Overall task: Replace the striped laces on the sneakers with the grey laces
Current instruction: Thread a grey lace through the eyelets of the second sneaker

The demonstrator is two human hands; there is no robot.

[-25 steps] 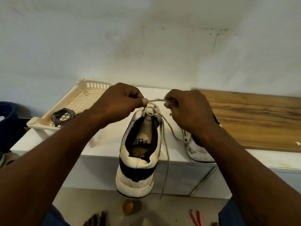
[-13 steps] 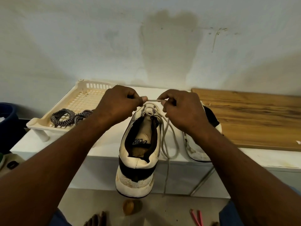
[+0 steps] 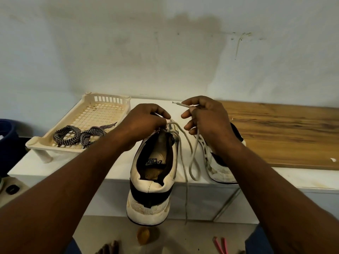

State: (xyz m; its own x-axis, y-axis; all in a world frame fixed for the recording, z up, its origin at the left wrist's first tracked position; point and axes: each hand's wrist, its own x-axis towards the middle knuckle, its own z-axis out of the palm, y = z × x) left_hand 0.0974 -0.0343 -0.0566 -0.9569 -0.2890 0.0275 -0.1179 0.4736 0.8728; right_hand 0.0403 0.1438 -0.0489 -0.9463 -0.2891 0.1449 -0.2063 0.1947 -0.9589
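Observation:
A white and black sneaker (image 3: 152,180) lies on the white table (image 3: 73,162), its heel overhanging the front edge. My left hand (image 3: 146,123) pinches the grey lace (image 3: 183,158) at the top eyelets. My right hand (image 3: 205,116) holds the lace's free end, whose tip pokes out to the left above the shoe. A loop of lace hangs between the shoes, and another strand dangles below the table edge. The second sneaker (image 3: 222,169) lies to the right, partly hidden by my right forearm. The striped laces (image 3: 80,135) lie in a cream plastic basket (image 3: 102,99).
A wooden board (image 3: 284,132) covers the table's right part. A blue bin (image 3: 7,136) stands at the far left. On the floor below are a yellowish object (image 3: 144,235) and a pink tool (image 3: 221,244).
My right hand has drawn the lace end up and to the right, away from my left hand, leaving a longer loop hanging. The left hand stays at the eyelets.

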